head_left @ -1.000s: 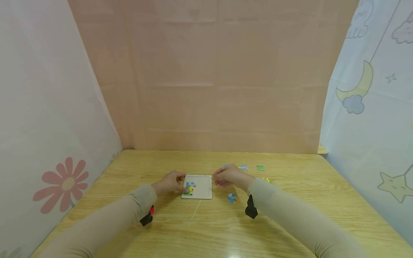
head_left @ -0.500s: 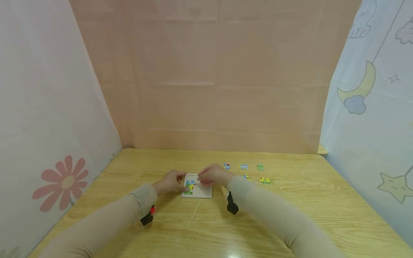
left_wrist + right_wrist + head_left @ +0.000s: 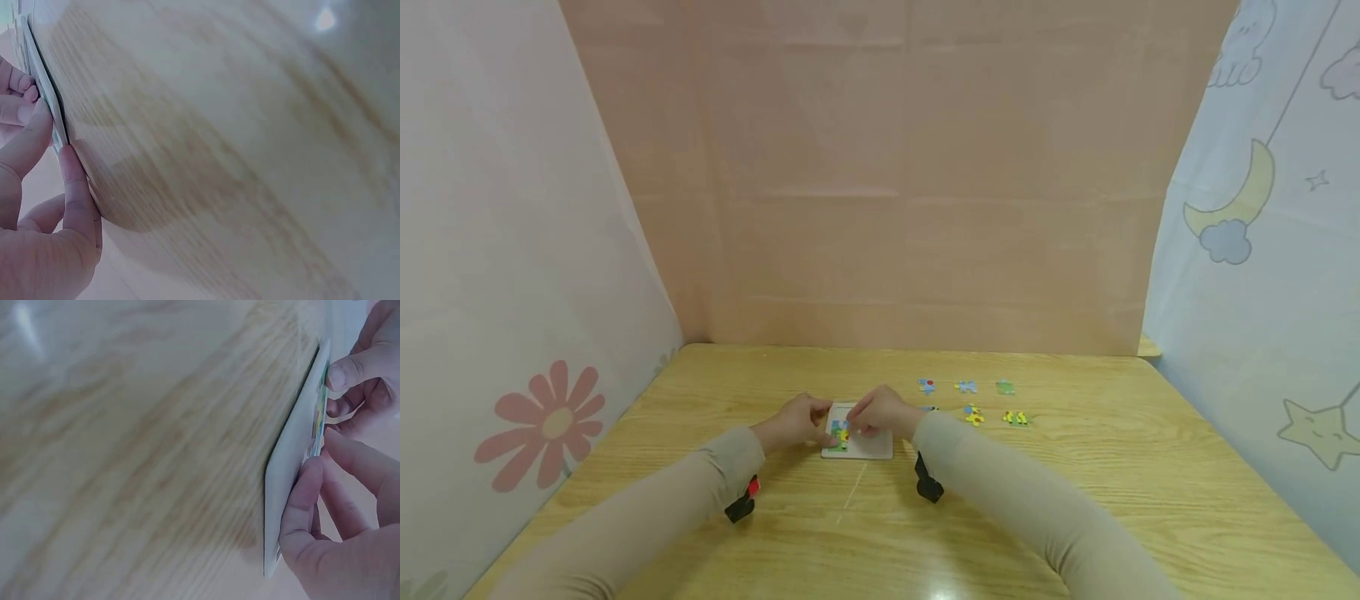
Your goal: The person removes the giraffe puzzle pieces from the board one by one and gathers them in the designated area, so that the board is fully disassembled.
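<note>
A square white puzzle board (image 3: 876, 448) lies on the table, with blue, green and yellow jigsaw pieces (image 3: 840, 435) along its left side. My left hand (image 3: 793, 422) grips the board's left edge, thumb on top and fingers at the side. Over the board's middle, my right hand (image 3: 880, 414) has thumb and fingertips close together beside the placed pieces. It appears to pinch a puzzle piece, mostly hidden by the fingers. In the right wrist view the right thumb and fingers (image 3: 306, 484) meet at the board's surface (image 3: 287, 469), close to the left hand (image 3: 369, 369).
Several loose puzzle pieces lie right of the board, among them a blue one with red (image 3: 927, 386), a green one (image 3: 1005, 387) and a yellow one (image 3: 1017, 418). A blue piece (image 3: 931, 409) is partly covered by the right arm. Fabric walls enclose the wooden table (image 3: 820, 533).
My right hand has moved left from beside the board's right edge to its middle, next to the placed pieces. The left hand has stayed on the board's left edge.
</note>
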Motion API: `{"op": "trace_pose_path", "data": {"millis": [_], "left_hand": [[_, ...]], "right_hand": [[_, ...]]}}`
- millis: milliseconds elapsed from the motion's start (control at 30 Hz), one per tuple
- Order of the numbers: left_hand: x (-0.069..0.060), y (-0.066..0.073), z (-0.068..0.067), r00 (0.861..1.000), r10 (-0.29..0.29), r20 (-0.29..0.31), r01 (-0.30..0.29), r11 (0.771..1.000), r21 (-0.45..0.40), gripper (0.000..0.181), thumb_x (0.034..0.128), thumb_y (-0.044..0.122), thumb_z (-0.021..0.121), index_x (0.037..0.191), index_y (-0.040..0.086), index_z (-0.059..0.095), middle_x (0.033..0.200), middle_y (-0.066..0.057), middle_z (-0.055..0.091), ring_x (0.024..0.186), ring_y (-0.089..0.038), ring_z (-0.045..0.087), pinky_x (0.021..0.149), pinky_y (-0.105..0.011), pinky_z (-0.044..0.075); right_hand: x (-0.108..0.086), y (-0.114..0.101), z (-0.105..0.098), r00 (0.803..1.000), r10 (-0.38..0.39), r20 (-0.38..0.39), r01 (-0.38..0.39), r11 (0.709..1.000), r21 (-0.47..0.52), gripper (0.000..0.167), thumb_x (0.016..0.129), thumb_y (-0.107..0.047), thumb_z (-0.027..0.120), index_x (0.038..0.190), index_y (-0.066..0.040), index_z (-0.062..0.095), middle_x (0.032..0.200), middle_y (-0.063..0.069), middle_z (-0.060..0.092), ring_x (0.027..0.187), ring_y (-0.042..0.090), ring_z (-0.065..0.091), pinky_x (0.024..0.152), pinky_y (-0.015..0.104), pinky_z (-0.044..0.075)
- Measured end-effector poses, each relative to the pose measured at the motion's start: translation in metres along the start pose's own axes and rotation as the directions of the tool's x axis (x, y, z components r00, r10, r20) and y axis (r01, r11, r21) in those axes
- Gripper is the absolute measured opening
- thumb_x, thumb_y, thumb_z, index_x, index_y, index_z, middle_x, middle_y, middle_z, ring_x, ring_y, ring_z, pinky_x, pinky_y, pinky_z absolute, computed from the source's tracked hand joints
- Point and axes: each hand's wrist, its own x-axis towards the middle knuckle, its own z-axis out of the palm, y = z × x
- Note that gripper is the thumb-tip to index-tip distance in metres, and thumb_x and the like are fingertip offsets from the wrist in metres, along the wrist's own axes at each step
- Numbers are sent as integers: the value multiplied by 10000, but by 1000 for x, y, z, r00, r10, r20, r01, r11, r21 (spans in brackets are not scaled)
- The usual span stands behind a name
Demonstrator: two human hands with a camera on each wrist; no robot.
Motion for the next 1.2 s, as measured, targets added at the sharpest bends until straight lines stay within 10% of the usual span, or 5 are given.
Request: {"op": "trace_pose_path", "data": {"millis": [1200], "left_hand": [[-4, 3, 2, 1000, 10, -9, -10, 1000, 25, 795, 720, 134, 859, 1390, -47, 472, 973, -77, 498, 854, -190, 441, 712, -272, 416]], "right_hand": [[-20, -6, -14, 999, 28, 16, -31, 970, 240, 154, 879, 53, 631, 1017, 72, 698, 867, 146, 727, 652, 139, 669, 688, 302, 602]]}}
